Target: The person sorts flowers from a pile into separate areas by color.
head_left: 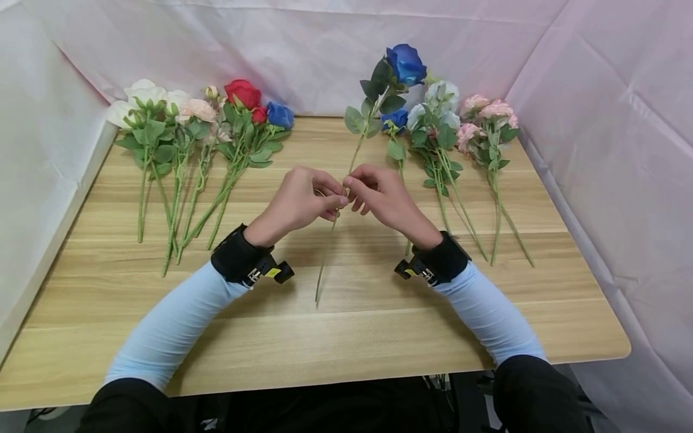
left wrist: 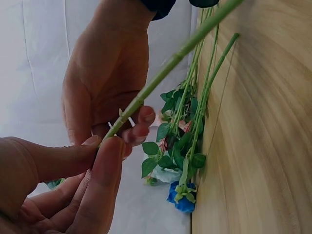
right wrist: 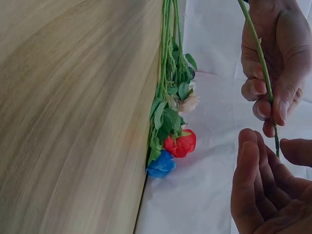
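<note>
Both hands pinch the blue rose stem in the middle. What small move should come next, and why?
Probably lower the blue rose toward the right group of flowers: the left hand and right hand both pinch its stem mid-length, holding it above the table, and another blue rose lies in that group.

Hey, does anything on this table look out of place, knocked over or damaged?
Nothing stands out. Two groups of flowers lie flat on the table, one to the left, one to the right. Only the blue rose is off it, its stem pinched by the left hand and right hand.

Wooden table (head_left: pixel 379 337), flower bunch (head_left: pixel 189 150) lying left, flower bunch (head_left: pixel 460 150) lying right
</note>
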Action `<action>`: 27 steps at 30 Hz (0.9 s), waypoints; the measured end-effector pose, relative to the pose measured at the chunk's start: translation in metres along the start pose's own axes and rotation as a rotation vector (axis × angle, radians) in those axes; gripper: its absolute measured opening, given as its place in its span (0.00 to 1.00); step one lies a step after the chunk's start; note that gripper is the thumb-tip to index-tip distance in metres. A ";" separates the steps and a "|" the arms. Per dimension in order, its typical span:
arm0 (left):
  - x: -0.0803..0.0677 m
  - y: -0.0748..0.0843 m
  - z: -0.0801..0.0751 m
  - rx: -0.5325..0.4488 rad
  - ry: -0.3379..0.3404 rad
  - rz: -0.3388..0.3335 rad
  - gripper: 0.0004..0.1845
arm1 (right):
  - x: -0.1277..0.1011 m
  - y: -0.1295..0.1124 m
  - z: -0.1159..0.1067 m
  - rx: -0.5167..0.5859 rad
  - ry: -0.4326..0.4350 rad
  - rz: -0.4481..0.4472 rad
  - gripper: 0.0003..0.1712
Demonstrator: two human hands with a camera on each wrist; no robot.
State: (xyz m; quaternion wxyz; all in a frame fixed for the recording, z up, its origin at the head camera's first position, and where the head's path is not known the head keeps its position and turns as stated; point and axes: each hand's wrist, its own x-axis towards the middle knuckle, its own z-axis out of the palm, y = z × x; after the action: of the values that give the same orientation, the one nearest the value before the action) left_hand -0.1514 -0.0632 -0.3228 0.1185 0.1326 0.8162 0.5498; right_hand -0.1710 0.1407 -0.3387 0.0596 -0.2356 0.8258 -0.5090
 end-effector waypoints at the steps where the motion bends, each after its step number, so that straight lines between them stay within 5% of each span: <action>1: 0.000 0.000 0.001 -0.005 -0.006 -0.001 0.06 | 0.000 0.000 0.000 -0.003 0.008 -0.002 0.14; 18: 0.004 -0.006 0.009 -0.077 -0.053 -0.003 0.07 | 0.000 -0.005 -0.009 -0.067 0.047 0.094 0.14; 27: 0.006 -0.008 -0.001 -0.019 -0.079 -0.059 0.13 | 0.008 -0.002 -0.041 -0.138 0.086 0.158 0.13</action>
State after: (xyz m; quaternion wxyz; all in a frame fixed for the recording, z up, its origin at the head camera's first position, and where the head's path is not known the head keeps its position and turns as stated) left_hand -0.1574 -0.0646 -0.3302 0.1679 0.1291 0.8091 0.5481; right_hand -0.1915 0.1701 -0.3165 0.0479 -0.1511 0.8766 -0.4543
